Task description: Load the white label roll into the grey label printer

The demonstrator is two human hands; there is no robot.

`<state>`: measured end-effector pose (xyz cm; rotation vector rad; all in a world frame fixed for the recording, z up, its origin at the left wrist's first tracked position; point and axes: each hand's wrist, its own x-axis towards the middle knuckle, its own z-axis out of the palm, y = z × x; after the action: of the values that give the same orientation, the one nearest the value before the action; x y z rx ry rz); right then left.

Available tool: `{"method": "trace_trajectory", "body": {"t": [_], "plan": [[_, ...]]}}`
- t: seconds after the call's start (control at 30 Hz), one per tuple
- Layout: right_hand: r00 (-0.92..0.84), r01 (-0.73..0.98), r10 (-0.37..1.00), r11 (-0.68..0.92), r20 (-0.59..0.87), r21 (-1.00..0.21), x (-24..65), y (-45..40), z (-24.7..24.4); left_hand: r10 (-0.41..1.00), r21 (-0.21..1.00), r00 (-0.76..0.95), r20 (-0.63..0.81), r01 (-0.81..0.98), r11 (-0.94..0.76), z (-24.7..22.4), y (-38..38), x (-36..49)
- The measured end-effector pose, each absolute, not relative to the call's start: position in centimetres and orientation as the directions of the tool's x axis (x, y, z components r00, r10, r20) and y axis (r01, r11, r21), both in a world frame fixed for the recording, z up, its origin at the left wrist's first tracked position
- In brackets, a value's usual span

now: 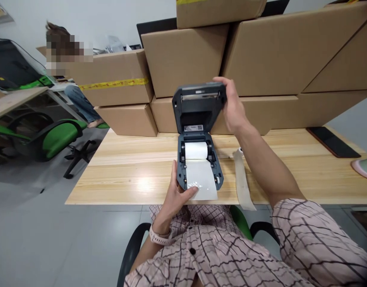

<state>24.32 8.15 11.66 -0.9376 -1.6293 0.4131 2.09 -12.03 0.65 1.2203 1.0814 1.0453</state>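
1. With the left hand [178, 197], pinning a white paper strip [201, 175] under the thumb, apparently to keep it flat; cannot tell the hidden fingers' grip.
2. Just beyond that hand, seeing a paper roll [196, 150] seated between side holders in the open label printer [193, 137], likely for free turning.
3. With the right hand [233, 109], gripping the lid [198, 105] by its upper right corner, presumably to stop it dropping.
4. Below the right hand, lying over the table [126, 171] edge: a loose strip [242, 183], seemingly set aside.

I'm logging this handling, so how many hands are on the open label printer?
2: the left hand, touching the white label strip, and the right hand, holding the raised lid. None appear hidden.
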Motion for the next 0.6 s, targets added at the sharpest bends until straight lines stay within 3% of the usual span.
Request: {"method": "trace_trajectory", "body": {"t": [0.13, 0.27, 0.6], "plan": [[-0.129, 0.331, 0.759, 0.64, 0.639, -0.693, 24.8, -1.3, 8.8, 0.982, 0.996, 0.189, -0.015, -0.082, 0.031, -0.1, -12.6, 1.3], [-0.328, 0.462, 0.722, 0.685, 0.609, -0.563, 24.8, -8.1, 4.6, 0.991, 0.989, 0.084, 0.102, -0.12, -0.091, 0.3, -11.2, 0.6], [-0.317, 0.555, 0.731, 0.66, 0.605, -0.506, 24.2, -10.6, 1.4, 0.997, 0.994, 0.063, 0.051, -0.1, -0.045, 1.0, -9.3, 2.6]]}}
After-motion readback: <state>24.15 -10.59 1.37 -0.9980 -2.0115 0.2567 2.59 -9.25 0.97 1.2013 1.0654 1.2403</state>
